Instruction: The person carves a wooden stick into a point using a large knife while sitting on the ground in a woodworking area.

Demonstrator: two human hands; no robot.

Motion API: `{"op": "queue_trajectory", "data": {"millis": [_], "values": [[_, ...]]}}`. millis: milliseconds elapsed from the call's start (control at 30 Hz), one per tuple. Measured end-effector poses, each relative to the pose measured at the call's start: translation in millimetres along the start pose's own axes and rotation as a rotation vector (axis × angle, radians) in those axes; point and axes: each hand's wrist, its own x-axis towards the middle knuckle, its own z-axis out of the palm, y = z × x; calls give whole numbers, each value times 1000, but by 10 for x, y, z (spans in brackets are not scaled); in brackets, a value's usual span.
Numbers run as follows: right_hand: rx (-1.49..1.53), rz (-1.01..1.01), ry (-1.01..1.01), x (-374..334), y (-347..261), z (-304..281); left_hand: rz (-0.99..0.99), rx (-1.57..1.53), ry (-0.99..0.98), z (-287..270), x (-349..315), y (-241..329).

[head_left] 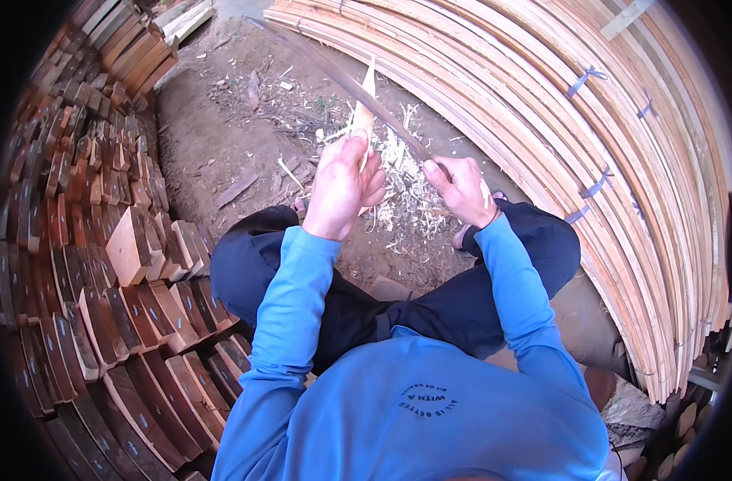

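My left hand (346, 186) is closed around a pale piece of wood (362, 120) with a pointed tip that sticks up away from me. In my right hand (462, 191) is the handle of a machete (334, 74), my thumb lying along it. Its long dark blade slants to the far left and crosses the wood just beyond my left fingers. Whether the edge is biting into the wood, I cannot tell. Pale wood shavings (414, 188) lie heaped on the ground beneath both hands.
Short cut boards (129, 317) are stacked high along my left. Long bundled wood strips (534, 120), bound with blue ties, lie along the right. My crossed legs (258, 252) are close below my forearms. The dirt ground (197, 132) ahead carries scattered chips and scraps.
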Motion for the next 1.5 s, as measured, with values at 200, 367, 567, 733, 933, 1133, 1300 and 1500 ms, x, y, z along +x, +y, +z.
{"op": "queue_trajectory", "data": {"millis": [200, 367, 567, 733, 933, 1133, 1300, 1500], "values": [[-33, -48, 26, -124, 47, 24, 6, -2, -32, 17, -6, -16], [-30, -24, 68, -4, 12, 31, -22, 1, -32, 4, 27, -36], [-7, 62, 88, 79, 99, 3, -60, 122, -16, 72, -21, -88], [50, -20, -3, -80, 127, 56, -33, 23, -28, 5, 42, -39], [32, -35, 63, -4, 65, 68, -34, 108, 10, 16, 42, -87], [-27, -72, -22, -52, 31, 36, -13, 97, 37, -17, 89, -43], [32, 19, 102, 66, 136, 5, -82, 185, -49, 96, 7, -125], [11, -32, 38, -148, 220, 76, -32, 144, -7, 69, 81, -86]]}}
